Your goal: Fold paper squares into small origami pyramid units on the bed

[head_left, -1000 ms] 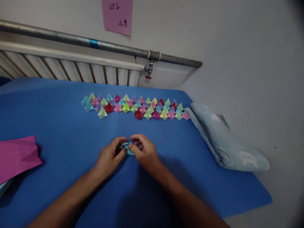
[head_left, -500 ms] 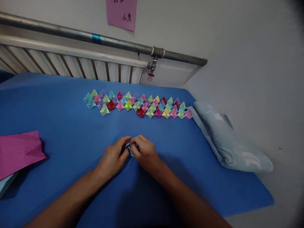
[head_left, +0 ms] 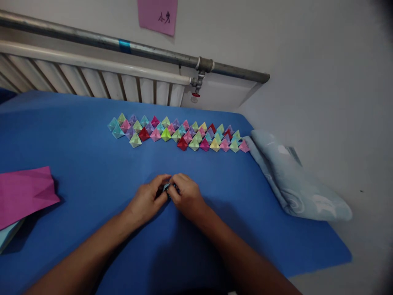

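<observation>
Between my two hands is a small piece of light blue folded paper [head_left: 166, 187], mostly covered by the fingers. My left hand [head_left: 150, 196] pinches it from the left, thumb and fingers curved around it. From the right, my right hand [head_left: 186, 192] grips the same paper with its fingers bent. Beyond the hands, several folded paper pieces [head_left: 166, 134] in pink, green, blue, purple, yellow and red lie in staggered rows across the blue surface.
At the left edge lies magenta paper [head_left: 27, 194] over light blue paper [head_left: 9, 235]. A folded grey-blue blanket [head_left: 294, 180] rests on the right of the blue surface [head_left: 92, 164]. Behind stand a white radiator [head_left: 92, 82] and a metal pipe [head_left: 159, 53] with a red valve [head_left: 195, 95].
Less of the light blue paper shows between the fingers now, and my right fingers have closed in a little over it. The rows of folded pieces stay as they were.
</observation>
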Available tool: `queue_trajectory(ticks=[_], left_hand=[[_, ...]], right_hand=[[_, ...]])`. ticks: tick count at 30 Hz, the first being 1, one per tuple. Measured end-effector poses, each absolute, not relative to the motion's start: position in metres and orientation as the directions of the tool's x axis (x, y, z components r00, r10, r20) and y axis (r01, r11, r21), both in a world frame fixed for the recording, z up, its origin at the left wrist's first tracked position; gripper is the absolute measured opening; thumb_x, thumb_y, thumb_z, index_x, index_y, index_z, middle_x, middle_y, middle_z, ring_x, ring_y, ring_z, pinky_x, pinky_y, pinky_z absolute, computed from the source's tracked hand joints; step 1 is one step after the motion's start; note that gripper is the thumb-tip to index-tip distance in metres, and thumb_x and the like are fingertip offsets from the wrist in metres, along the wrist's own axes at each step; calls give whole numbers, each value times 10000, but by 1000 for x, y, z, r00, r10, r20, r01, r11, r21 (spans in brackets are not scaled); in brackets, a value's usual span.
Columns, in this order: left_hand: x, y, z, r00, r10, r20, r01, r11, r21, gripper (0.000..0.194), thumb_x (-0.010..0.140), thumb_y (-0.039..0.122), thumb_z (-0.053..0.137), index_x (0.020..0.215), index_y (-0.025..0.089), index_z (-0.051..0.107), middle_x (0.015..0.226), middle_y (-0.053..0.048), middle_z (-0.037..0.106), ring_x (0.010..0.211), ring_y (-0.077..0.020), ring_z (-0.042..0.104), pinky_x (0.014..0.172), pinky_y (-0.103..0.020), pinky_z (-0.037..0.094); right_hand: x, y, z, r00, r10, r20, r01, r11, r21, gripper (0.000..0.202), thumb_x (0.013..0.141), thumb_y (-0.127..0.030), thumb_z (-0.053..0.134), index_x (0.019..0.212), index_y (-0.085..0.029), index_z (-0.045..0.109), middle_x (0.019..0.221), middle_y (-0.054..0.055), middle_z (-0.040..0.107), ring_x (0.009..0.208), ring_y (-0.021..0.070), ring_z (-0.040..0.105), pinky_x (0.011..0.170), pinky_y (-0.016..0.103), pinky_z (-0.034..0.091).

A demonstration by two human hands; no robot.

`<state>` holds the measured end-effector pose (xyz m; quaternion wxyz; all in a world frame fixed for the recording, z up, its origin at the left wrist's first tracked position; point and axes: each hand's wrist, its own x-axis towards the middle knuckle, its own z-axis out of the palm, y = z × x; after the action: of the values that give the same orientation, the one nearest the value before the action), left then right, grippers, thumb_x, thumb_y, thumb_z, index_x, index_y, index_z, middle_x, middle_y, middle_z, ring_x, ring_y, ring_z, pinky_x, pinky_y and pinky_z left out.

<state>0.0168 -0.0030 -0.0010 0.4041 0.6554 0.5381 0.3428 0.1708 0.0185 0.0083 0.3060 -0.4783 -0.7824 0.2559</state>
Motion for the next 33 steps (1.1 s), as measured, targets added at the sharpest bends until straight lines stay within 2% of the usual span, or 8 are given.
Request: queue_trajectory(ticks=[3, 6, 11, 17, 20, 22, 28, 33], left_hand=[[15, 0, 0, 163, 983, -87, 296, 35, 954, 439, 769, 359, 550, 1164, 166, 548, 1023, -103, 719, 882, -250, 702, 754, -411, 563], [14, 3, 3, 160, 975, -157, 156, 132, 979, 459, 741, 364, 592, 1144, 150, 541, 975, -98, 709, 824, -234, 694, 670, -380, 572], [12, 5, 3, 112, 980, -163, 125, 148, 981, 436, 727, 365, 614, 1105, 157, 553, 866, -45, 679, 744, -190, 662, 659, -353, 562], [4, 8, 4, 133, 987, -94, 376, 37, 926, 400, 759, 414, 561, 1072, 172, 619, 843, -41, 644, 744, -194, 622, 667, -349, 528], [-6, 12, 10, 137, 991, 15, 476, -79, 876, 391, 753, 397, 573, 1074, 184, 642, 973, -65, 627, 829, -200, 616, 752, -359, 507], [-13, 15, 13, 127, 992, -5, 480, -57, 875, 450, 744, 388, 564, 1134, 172, 618, 1020, -79, 611, 819, -197, 618, 735, -354, 509], [-26, 21, 14, 40, 985, -170, 518, 125, 846, 296, 740, 342, 498, 948, 165, 612, 825, -41, 620, 665, -167, 578, 624, -307, 490], [-30, 16, 22, 89, 977, -195, 647, 92, 757, 112, 732, 265, 501, 737, 208, 597, 609, 31, 542, 580, -128, 496, 556, -242, 389]], right_hand=[[174, 18, 13, -295, 943, 151, 528, 293, -797, 59, 786, -182, 558, 822, -215, 592, 773, -7, 583, 693, 132, 520, 670, 250, 408], [179, 16, 19, -202, 971, 125, 488, 210, -847, 146, 792, -255, 609, 931, -211, 602, 848, 7, 615, 707, 134, 545, 654, 249, 430], [182, 11, 20, -234, 950, 206, 516, 300, -802, 112, 768, -226, 634, 872, -203, 598, 827, 9, 603, 685, 125, 538, 639, 240, 433], [178, 9, 13, -357, 907, 224, 496, 387, -777, 101, 761, -119, 560, 775, -203, 613, 690, -26, 541, 621, 104, 505, 608, 216, 408], [178, 10, 12, -382, 905, 188, 460, 363, -810, 87, 789, -144, 553, 767, -204, 613, 666, -33, 541, 600, 98, 494, 585, 207, 399], [179, 12, 11, -370, 905, 210, 461, 375, -805, 112, 794, -131, 532, 782, -205, 616, 665, -32, 546, 609, 102, 497, 592, 211, 398], [183, 18, 6, -404, 858, 317, 500, 498, -708, 198, 767, -62, 487, 820, -192, 626, 759, 9, 576, 708, 130, 542, 675, 241, 433], [181, 23, 1, -474, 806, 354, 500, 577, -646, 243, 783, -58, 507, 920, -202, 647, 901, 50, 621, 882, 174, 582, 823, 303, 464]])
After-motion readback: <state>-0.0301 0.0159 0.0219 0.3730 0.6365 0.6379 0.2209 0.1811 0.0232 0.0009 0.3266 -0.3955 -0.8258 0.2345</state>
